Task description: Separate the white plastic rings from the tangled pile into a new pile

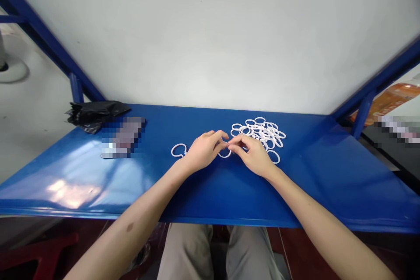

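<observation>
Over the middle of the blue table my left hand [206, 151] and my right hand [251, 154] meet, fingertips pinched together on one thin white ring [225, 155]. The ring's lower arc shows beneath the fingers; the point where they grip it is mostly hidden. Just left of my left hand lies a single white ring [177, 150], its near-side ends partly covered by the hand. A loose pile of several white rings [260, 131] spreads behind and beside my right hand, and one ring [274, 156] lies close to that wrist.
On the left of the blue table [210, 201] are a crumpled black plastic bag [95, 113] and a blurred-out phone-like object [126, 138]. Blue frame bars and a pale wall [210, 43] close off the back. An orange package [390, 100] stands beyond the right bar.
</observation>
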Available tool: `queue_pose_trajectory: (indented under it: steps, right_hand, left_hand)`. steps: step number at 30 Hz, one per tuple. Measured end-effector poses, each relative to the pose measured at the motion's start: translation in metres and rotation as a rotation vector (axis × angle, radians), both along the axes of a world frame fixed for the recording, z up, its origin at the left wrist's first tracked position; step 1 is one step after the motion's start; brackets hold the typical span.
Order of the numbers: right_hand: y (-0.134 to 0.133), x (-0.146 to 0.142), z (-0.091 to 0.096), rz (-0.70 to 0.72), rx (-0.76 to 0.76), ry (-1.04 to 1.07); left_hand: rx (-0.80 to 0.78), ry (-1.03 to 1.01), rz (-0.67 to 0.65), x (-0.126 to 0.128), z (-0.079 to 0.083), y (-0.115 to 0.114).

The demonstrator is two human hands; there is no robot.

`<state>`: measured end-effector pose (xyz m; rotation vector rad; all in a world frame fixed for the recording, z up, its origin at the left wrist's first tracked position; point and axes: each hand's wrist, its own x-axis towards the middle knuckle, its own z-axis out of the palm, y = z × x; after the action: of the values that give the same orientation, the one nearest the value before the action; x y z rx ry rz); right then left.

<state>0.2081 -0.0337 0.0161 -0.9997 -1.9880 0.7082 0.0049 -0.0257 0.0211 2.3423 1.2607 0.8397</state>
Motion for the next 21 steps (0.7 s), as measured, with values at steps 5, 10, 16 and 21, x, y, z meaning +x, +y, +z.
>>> queue_pose_trajectory:
  steps: [5, 10, 16, 21]
  right_hand:
    - [0.007, 0.006, -0.001, -0.101, 0.087, -0.009]
    - [0.013, 0.018, 0.003, -0.208, 0.109, 0.01]
    - [0.011, 0.041, 0.007, -0.432, 0.233, 0.053]
    - [0.001, 0.08, -0.002, -0.604, 0.311, -0.007]
  left_hand:
    - [0.168, 0.07, 0.068, -0.003, -0.006, 0.005]
    - [0.18, 0.264, 0.174, -0.01, -0.013, 0.011]
    - [0.101, 0.462, 0.167, -0.014, -0.015, 0.01]
    - [0.061, 0.428, 0.197, -0.013, -0.015, 0.012]
